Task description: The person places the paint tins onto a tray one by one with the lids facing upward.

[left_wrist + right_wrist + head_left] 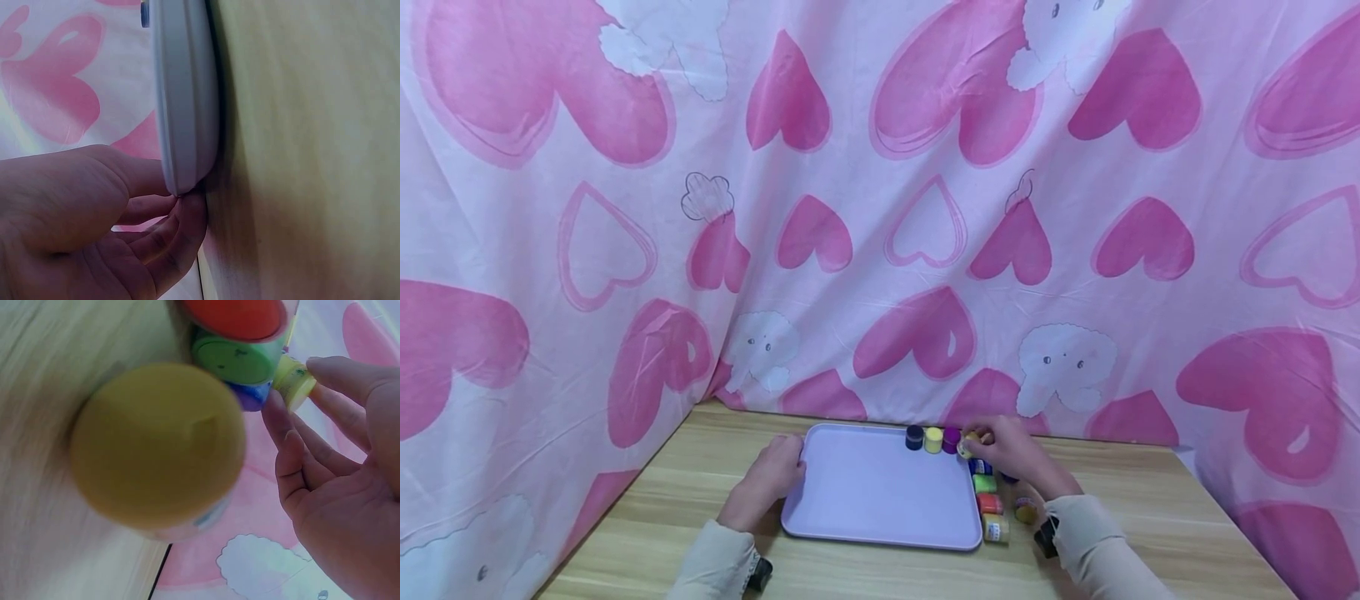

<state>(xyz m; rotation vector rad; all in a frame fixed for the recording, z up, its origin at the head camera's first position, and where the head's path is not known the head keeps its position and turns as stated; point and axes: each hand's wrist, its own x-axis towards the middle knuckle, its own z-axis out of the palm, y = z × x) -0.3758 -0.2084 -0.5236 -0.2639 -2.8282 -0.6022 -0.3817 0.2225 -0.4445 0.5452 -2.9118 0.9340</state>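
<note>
My left hand (777, 468) grips the left rim of a pale lilac tray (880, 492); in the left wrist view the thumb and curled fingers pinch the tray's edge (187, 100). At the tray's far right corner, my right hand (1006, 446) pinches a small yellow jar (292, 382) between thumb and fingertips. Left of it, a purple jar (951, 440), a pale yellow jar (933, 440) and a dark jar (913, 438) line the tray's far side. Blue (981, 467), green (985, 483), red (990, 503) and orange-yellow (996, 528) jars form a row along the right edge.
Farther right on the wooden table (1120, 517) stands another orange-yellow jar (1025, 510), large in the right wrist view. A dark blue jar (1010, 477) is partly hidden by my right hand. A pink heart-patterned cloth (917, 325) hangs behind the table and along its sides.
</note>
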